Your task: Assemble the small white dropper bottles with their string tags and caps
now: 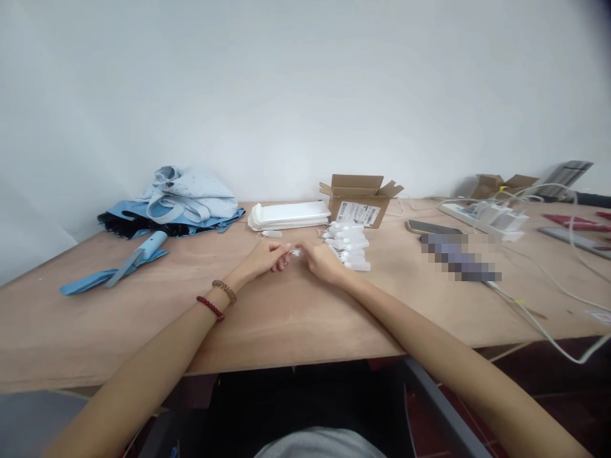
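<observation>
My left hand [268, 257] is closed in a pinch just above the table, with a beaded wristband behind it. Facing it, my right hand [323, 261] is closed too, thumb and fingertips together. Between the fingertips of both hands sits a small white stringy piece [296, 253], too small to make out exactly. Beside my right hand lies a pile of small translucent white plastic pieces [347, 243] with cords at their ends. One similar piece [272, 234] lies apart, beyond my left hand.
Behind the hands are a stack of white flat sheets [291, 215] and an open cardboard box [358, 207]. A blue umbrella [143, 249] and a pale cloth bag [193, 191] lie left. A phone [433, 228], power strip [491, 216] and white cables [534, 321] occupy the right.
</observation>
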A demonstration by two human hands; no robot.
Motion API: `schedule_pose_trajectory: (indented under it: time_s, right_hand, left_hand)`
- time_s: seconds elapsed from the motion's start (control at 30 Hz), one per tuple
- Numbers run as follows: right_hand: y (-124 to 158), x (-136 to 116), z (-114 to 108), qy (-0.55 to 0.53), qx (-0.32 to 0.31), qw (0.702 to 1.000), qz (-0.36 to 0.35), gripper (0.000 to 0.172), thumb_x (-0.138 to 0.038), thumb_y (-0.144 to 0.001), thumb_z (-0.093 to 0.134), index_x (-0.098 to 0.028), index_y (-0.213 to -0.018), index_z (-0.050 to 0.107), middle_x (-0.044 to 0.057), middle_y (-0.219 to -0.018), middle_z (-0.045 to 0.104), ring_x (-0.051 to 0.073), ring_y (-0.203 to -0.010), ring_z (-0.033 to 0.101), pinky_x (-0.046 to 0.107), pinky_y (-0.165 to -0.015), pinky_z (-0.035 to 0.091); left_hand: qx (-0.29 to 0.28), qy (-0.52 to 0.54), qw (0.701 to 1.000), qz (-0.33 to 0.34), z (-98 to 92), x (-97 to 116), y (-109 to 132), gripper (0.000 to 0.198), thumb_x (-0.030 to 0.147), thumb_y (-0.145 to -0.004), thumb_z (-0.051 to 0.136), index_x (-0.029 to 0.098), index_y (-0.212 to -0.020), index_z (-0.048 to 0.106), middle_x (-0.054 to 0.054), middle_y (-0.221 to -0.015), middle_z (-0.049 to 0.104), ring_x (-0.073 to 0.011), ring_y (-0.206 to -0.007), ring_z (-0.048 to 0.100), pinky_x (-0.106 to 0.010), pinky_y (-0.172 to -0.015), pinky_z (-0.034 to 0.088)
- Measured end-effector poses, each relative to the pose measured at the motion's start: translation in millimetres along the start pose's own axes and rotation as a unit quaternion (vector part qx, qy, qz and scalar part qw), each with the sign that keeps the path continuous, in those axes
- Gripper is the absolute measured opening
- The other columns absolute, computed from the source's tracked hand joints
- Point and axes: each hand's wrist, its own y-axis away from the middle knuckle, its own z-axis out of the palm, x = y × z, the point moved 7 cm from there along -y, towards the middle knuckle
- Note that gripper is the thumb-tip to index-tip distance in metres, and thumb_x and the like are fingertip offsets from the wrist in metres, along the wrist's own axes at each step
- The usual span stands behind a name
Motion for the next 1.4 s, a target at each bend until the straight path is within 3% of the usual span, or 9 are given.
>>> schedule_pose_trajectory:
  time_s: [0.17,0.27,0.4,0.5,0.6,1.1,1.4]
  right_hand:
    - [-1.1,9.0,-4.2,-0.022,0.027,0.999,0.016,0.032,-0.009,-0.089,0.038,-0.012,-0.116,0.055,0.013,-0.112,0.063,0.021,-0.106,0.056,0.029,-0.088,0.04]
    - [-1.3,11.4,-6.9,-0.038,0.04,0.998,0.029,0.031,-0.009,-0.09,0.036,-0.012,-0.114,0.055,0.013,-0.111,0.063,0.02,-0.104,0.056,0.028,-0.086,0.041]
    - [-1.2,10.4,-9.4,-0.051,0.045,0.997,0.038,0.027,-0.014,-0.092,0.036,-0.014,-0.111,0.055,0.012,-0.108,0.063,0.019,-0.101,0.056,0.028,-0.084,0.04]
    - [-1.0,7.2,-11.7,-0.06,0.05,0.996,0.033,0.023,-0.02,-0.094,0.037,-0.014,-0.107,0.056,0.011,-0.104,0.064,0.019,-0.098,0.057,0.028,-0.083,0.04]
    - [-0.7,3.7,-14.0,-0.059,0.06,0.996,0.023,0.022,-0.021,-0.094,0.038,-0.015,-0.104,0.056,0.01,-0.102,0.064,0.018,-0.095,0.057,0.027,-0.082,0.04]
    - [0.2,0.6,-15.9,-0.043,0.051,0.998,0.007,0.021,-0.024,-0.094,0.041,-0.015,-0.094,0.061,0.008,-0.096,0.064,0.018,-0.091,0.056,0.026,-0.079,0.039]
    - [-0.4,0.0,-14.5,-0.051,0.05,0.997,-0.004,0.021,-0.022,-0.093,0.043,-0.015,-0.096,0.063,0.009,-0.096,0.065,0.019,-0.093,0.057,0.027,-0.081,0.039]
  left_hand:
    - [-0.02,0.023,0.999,-0.026,7.4,-2.5,7.0,0.027,0.038,-0.073,0.067,0.014,-0.086,0.066,-0.006,-0.073,0.068,-0.0098,-0.05,0.056,-0.019,-0.042,0.039]
    - [-0.019,0.014,0.999,-0.028,4.0,-2.7,8.8,0.022,0.035,-0.073,0.067,0.014,-0.075,0.066,-0.005,-0.066,0.065,-0.0093,-0.048,0.053,-0.019,-0.042,0.038]
    - [0.017,-0.006,0.999,-0.026,-3.5,0.8,10.0,0.028,0.041,-0.074,0.065,0.013,-0.066,0.066,-0.003,-0.054,0.059,-0.0093,-0.046,0.051,-0.02,-0.043,0.037]
    - [0.036,0.016,0.999,-0.016,-6.2,3.0,9.6,0.03,0.043,-0.073,0.065,0.014,-0.075,0.068,-0.005,-0.066,0.064,-0.01,-0.051,0.054,-0.02,-0.044,0.038]
    - [0.025,0.018,1.0,-0.008,-4.6,1.7,8.0,0.031,0.044,-0.073,0.065,0.015,-0.082,0.069,-0.005,-0.073,0.065,-0.0101,-0.053,0.056,-0.02,-0.045,0.039]
    - [0.013,-0.015,1.0,0.001,-5.2,1.6,8.6,0.026,0.041,-0.075,0.063,0.015,-0.073,0.067,-0.001,-0.059,0.058,-0.0097,-0.05,0.051,-0.019,-0.046,0.038]
    - [-0.007,-0.048,0.999,0.013,-4.0,-2.5,6.1,0.032,0.044,-0.077,0.06,0.014,-0.08,0.067,-0.001,-0.063,0.059,-0.0101,-0.054,0.052,-0.02,-0.049,0.039]
